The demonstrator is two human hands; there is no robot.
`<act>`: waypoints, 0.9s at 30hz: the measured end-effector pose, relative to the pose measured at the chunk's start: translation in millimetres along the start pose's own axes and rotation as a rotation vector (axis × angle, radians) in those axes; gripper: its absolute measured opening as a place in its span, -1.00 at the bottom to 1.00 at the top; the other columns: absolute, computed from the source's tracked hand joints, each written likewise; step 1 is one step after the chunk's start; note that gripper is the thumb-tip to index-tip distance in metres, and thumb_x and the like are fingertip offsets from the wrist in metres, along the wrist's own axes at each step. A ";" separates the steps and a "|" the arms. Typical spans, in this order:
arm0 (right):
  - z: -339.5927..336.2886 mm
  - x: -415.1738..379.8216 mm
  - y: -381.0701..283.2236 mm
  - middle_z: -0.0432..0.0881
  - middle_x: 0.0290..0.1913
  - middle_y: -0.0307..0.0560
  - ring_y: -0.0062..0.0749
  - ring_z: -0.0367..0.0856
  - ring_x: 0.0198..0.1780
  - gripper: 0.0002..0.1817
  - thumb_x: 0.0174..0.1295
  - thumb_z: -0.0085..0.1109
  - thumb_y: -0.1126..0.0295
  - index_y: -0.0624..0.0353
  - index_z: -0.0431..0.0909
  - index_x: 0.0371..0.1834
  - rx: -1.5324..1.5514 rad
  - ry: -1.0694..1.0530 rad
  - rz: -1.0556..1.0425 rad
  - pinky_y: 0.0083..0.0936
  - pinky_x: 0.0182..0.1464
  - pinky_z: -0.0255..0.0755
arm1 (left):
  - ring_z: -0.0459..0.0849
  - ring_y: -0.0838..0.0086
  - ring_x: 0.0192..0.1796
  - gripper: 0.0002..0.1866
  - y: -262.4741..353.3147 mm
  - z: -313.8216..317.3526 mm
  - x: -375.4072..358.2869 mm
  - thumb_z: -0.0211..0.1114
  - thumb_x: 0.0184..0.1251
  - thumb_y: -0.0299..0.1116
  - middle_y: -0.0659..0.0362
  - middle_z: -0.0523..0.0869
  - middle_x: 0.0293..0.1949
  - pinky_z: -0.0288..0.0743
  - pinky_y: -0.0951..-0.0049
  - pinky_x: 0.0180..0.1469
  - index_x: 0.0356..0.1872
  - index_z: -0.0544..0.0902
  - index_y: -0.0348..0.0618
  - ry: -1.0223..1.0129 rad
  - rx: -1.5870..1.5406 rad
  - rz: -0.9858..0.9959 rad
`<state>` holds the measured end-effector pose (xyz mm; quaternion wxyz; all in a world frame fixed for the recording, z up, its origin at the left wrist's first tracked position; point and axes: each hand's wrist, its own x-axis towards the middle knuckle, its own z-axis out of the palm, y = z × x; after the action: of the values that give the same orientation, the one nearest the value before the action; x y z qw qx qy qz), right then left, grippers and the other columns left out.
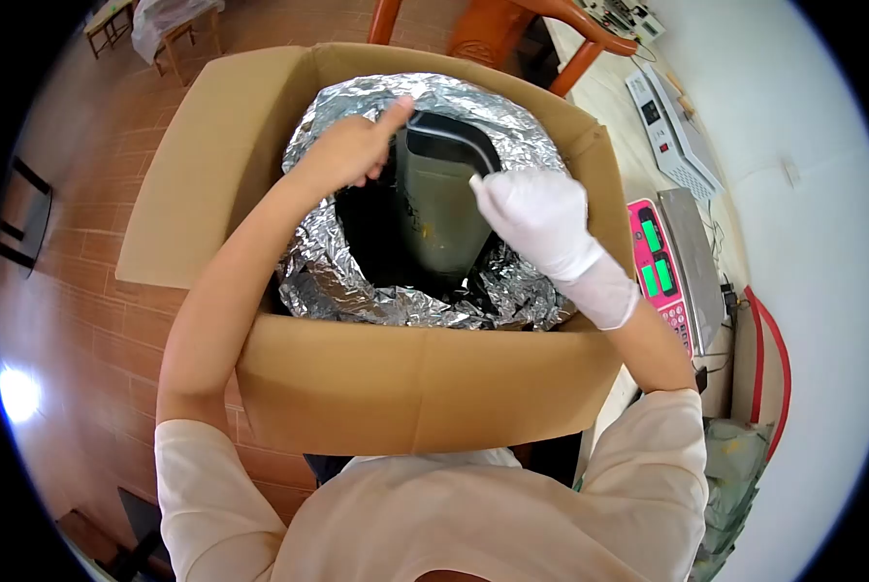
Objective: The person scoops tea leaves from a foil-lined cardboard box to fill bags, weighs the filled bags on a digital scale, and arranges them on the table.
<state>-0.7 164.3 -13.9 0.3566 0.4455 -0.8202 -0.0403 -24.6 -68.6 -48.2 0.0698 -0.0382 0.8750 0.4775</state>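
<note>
A dark green, see-through plastic bag (444, 209) with a black upper rim stands inside a foil-lined cardboard box (425, 388). My left hand (352, 150), bare, is closed at the bag's upper left edge, its thumb stretched along the rim. On the right side, my right hand (536, 218) wears a white glove and pinches the bag's upper right edge. Crumpled silver foil (323, 262) surrounds the bag's dark opening. The bag's bottom is hidden in the dark inside of the box.
To the right, a pink scale (658, 267) with green displays and a white machine (672, 131) sit on a pale counter. A wooden chair (493, 34) stands behind the box. The box's open flap (202, 165) reaches out left over the tiled floor. Bags (735, 475) lie at lower right.
</note>
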 end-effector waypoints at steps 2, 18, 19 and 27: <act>31.9 -11.2 -10.2 0.34 -0.76 -0.23 -0.35 0.41 -0.70 -0.65 0.01 0.32 0.28 -0.01 0.31 -0.74 0.034 -0.001 -0.034 -0.44 -0.63 0.30 | 0.52 0.44 -0.71 -0.10 1.6 8.4 -6.9 -0.17 0.13 0.52 0.11 0.53 -0.74 0.44 0.48 -0.55 -0.74 0.51 -0.29 -0.159 0.060 -0.028; 78.1 -27.1 -30.0 0.38 -0.79 -0.26 -0.39 0.45 -0.73 -0.67 0.01 0.27 0.24 -0.04 0.35 -0.78 0.241 -0.071 -0.088 -0.46 -0.69 0.31 | 0.48 0.53 -0.63 -0.73 -39.1 51.5 17.2 0.09 0.16 -0.31 0.19 0.56 -0.57 0.40 0.47 -0.63 -0.54 0.48 -0.36 -0.435 -0.039 -0.234; 77.5 -25.8 -29.8 0.38 -0.79 -0.26 -0.39 0.45 -0.73 -0.67 0.01 0.27 0.24 -0.04 0.35 -0.78 0.242 -0.081 -0.079 -0.46 -0.69 0.31 | 0.45 0.44 -0.69 -0.78 -39.5 54.8 16.7 0.02 0.06 -0.43 0.13 0.51 -0.69 0.38 0.46 -0.64 -0.64 0.53 -0.33 -0.340 -0.036 -0.184; 91.0 -49.9 -21.7 0.50 -0.65 -0.24 -0.67 0.40 -0.65 -0.86 0.28 -0.02 0.50 0.16 0.58 -0.29 0.922 0.008 0.598 -0.67 -0.55 0.33 | 0.69 0.08 -0.28 -0.77 -36.3 38.4 19.4 0.08 0.14 -0.36 -0.15 0.68 -0.37 0.54 0.10 -0.17 -0.34 0.64 -0.27 0.026 0.495 0.147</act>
<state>-24.6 166.2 -117.2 0.1237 0.3032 -0.8424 0.4280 -35.7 -55.9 -102.0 0.0307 0.0377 0.9665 0.2522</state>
